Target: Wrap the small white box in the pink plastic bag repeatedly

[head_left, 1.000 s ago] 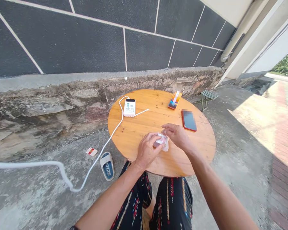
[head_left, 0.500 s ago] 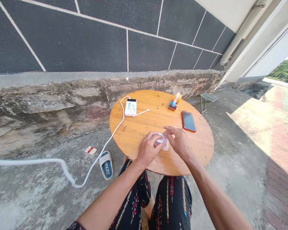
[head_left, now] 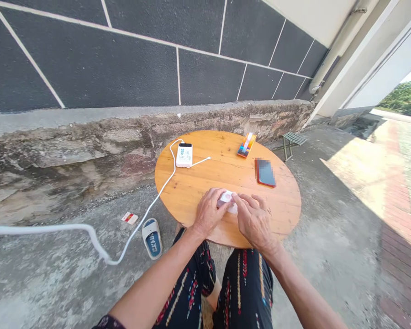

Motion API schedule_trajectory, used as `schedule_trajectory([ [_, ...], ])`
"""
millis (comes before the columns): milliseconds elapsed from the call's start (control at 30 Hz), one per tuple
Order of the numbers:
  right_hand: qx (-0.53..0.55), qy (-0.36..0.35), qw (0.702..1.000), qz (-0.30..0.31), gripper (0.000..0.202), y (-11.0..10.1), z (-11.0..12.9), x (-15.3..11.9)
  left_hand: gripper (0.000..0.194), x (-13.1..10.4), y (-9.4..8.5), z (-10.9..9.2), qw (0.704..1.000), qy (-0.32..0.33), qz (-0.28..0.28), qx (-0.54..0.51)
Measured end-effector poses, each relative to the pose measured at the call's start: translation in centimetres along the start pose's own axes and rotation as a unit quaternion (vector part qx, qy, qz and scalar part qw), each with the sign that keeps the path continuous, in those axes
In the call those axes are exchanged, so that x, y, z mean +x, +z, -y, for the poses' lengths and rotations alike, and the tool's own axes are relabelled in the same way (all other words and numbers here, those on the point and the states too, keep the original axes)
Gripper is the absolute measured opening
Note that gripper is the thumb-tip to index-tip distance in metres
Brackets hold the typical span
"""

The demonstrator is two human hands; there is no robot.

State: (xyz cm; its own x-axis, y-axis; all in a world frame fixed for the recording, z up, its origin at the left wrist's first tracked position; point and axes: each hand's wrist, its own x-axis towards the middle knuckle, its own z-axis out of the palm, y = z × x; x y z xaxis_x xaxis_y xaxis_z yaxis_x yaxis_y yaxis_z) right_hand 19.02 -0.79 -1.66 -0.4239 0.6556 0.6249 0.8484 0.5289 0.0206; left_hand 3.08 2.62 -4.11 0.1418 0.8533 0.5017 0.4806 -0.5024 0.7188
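Right hand shifted onto packet (axis unclear).

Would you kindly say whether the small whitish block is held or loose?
Held: the left hand grasps the block from the left, with the right hand at its right.

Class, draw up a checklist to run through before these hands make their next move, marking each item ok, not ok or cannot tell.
1. Small white object steadied: ok; the left hand has thumb and fingers around it.
2. Right hand in place: ok; its fingertips are right at the object.
3. Right fingers gripping firmly: cannot tell; the hand hides part of the object.
4. Phone out of the way: ok; it lies on the table beyond the right hand, apart from it.
5. Long white cable clear of the table's edge: not ok; it hangs over the left side and might snag.
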Motion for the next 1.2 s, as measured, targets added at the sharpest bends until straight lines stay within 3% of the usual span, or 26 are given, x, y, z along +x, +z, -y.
schedule_trajectory([
  [233,0.126,0.121,0.980,-0.098,0.036,-1.3,3.2,-6.7,0.042,-0.1,0.2,0.4,1.000,0.014,-0.006,0.005],
  [433,0.220,0.197,0.950,-0.097,0.034,1.4,9.9,-15.3,0.047,-0.3,0.1,0.3,0.999,0.027,-0.021,0.013],
  [533,0.218,0.231,0.945,-0.078,0.032,2.8,11.5,-17.3,0.061,-0.3,-0.1,0.2,0.998,0.053,-0.007,0.013],
  [667,0.215,0.284,0.933,-0.056,0.029,3.4,11.2,-17.4,0.077,-0.1,0.1,0.6,0.997,0.064,0.042,0.008],
  [867,0.241,0.263,0.934,-0.003,0.029,3.6,11.5,-17.0,0.075,-0.2,0.8,1.3,0.998,0.021,0.061,-0.003],
  [1033,0.262,0.269,0.927,-0.026,0.029,3.4,11.8,-16.9,0.071,-0.1,0.9,1.4,0.999,0.004,0.039,0.010],
  [1200,0.267,0.307,0.910,-0.084,0.026,1.3,8.4,-14.0,0.076,-0.1,0.6,1.0,0.999,0.013,0.039,-0.010],
])
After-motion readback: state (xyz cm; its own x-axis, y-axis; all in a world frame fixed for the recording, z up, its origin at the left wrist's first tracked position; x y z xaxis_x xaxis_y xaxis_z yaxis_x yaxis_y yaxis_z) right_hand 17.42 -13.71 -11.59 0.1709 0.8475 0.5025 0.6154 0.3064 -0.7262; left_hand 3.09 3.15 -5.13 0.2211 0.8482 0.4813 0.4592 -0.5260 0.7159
